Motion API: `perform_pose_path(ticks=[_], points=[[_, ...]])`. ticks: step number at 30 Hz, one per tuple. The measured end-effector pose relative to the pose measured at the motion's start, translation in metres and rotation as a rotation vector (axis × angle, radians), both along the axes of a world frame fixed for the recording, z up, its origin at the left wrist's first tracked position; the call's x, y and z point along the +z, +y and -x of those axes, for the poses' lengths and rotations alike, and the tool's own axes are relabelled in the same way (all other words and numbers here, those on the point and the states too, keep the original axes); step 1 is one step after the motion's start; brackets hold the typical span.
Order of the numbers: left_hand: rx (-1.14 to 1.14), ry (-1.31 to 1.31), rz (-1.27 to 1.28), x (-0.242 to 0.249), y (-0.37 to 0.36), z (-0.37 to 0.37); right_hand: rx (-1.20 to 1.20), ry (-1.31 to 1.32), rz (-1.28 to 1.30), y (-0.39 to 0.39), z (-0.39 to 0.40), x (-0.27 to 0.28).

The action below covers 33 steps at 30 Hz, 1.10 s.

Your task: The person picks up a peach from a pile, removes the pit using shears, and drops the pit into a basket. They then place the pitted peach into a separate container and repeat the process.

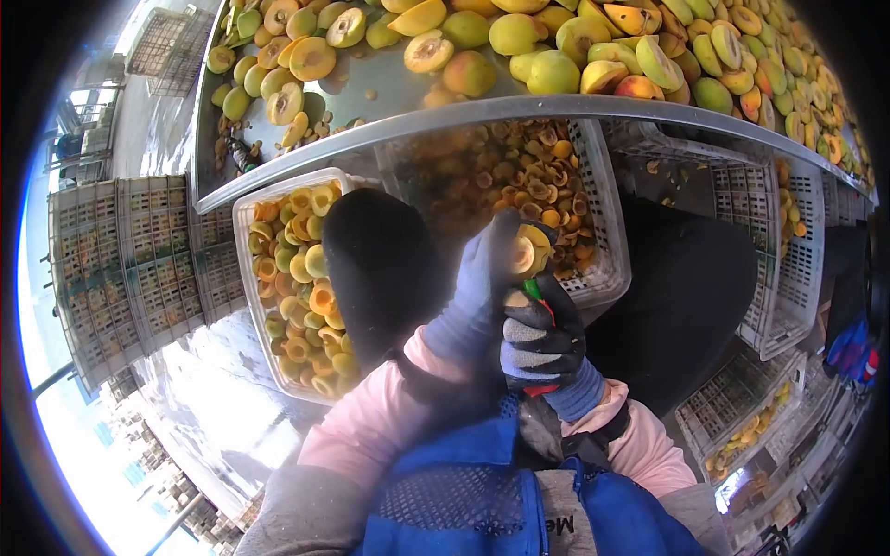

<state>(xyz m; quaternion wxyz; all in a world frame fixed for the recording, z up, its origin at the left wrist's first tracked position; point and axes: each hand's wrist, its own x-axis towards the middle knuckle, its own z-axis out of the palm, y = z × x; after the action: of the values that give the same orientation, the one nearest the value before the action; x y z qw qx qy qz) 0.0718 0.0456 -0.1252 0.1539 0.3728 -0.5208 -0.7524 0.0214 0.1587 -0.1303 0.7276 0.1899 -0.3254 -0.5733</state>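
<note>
Gloved in blue-grey, my left hand [484,283] has its fingers closed round a halved yellow-green fruit [531,250], whose cut face shows a round hollow or pit. Just below and to the right, my right hand [544,341], in a black and grey glove, is wrapped round a small tool [533,289] with a green and red handle. The tool's tip is hidden against the fruit. Both hands are close together, over the near part of a crate [607,218] holding hollowed fruit pieces.
A metal-edged table [464,111] bears many whole and halved fruits [556,69]. Between stacked crates [130,269] and my knee is a white crate [246,250] of cut fruit halves [301,296]. More crates [756,250] stand at the right.
</note>
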Motion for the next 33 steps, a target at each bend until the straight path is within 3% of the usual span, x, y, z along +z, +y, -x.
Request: perform_pose_path(ticks=[2,5,7,8,9,12,13,16,18,19,21,22,24,26,27,28,30,33], points=[[0.013,-0.097,0.118,0.000,-0.004,-0.002,0.016,0.028,-0.020,-0.001,-0.001,0.002],[-0.094,-0.092,0.671,0.018,-0.021,-0.006,0.091,0.184,-0.145,0.002,0.002,0.009],[-0.123,-0.102,0.667,0.015,-0.023,-0.010,0.181,0.365,-0.344,0.005,0.003,0.007],[-0.137,-0.106,0.664,0.012,-0.024,-0.012,0.174,0.344,-0.327,0.005,0.002,0.009],[-0.111,-0.109,0.435,0.010,-0.019,-0.014,0.169,0.325,-0.310,0.004,0.002,0.013],[-0.088,-0.004,0.669,-0.005,-0.005,-0.012,0.126,0.227,-0.224,0.004,0.000,0.012],[-0.027,0.026,-0.017,0.005,-0.004,-0.009,0.105,0.190,-0.188,0.003,0.000,0.012],[0.190,0.295,-0.787,0.000,-0.001,-0.007,-0.013,0.257,-0.205,0.001,0.004,0.025],[0.149,0.096,0.180,0.015,0.012,-0.006,-0.058,0.290,-0.217,0.001,0.009,0.028],[0.085,0.012,0.354,0.017,0.007,-0.010,-0.054,0.302,-0.248,0.000,0.012,0.024],[0.116,-0.110,0.306,0.021,-0.005,-0.020,-0.027,0.315,-0.371,0.004,0.012,0.009],[0.223,-0.144,0.092,0.025,-0.014,-0.026,-0.003,0.254,-0.400,0.006,0.008,-0.003],[0.339,-0.178,0.566,0.054,-0.026,-0.050,0.033,0.141,-0.434,0.006,0.003,-0.020],[0.326,-0.244,1.445,0.054,-0.060,-0.100,0.070,0.190,-0.460,0.005,0.004,-0.015],[0.400,-0.355,1.212,0.049,-0.074,-0.127,0.060,0.189,-0.400,0.005,0.004,-0.021],[0.412,-0.594,1.192,0.034,-0.090,-0.151,0.058,0.184,-0.341,0.004,0.005,-0.023],[0.124,-1.257,1.301,0.034,-0.103,-0.162,0.087,0.272,-0.394,0.006,0.011,-0.026],[0.341,-0.796,1.406,0.056,-0.107,-0.110,0.110,0.363,-0.517,0.012,0.008,-0.046]])
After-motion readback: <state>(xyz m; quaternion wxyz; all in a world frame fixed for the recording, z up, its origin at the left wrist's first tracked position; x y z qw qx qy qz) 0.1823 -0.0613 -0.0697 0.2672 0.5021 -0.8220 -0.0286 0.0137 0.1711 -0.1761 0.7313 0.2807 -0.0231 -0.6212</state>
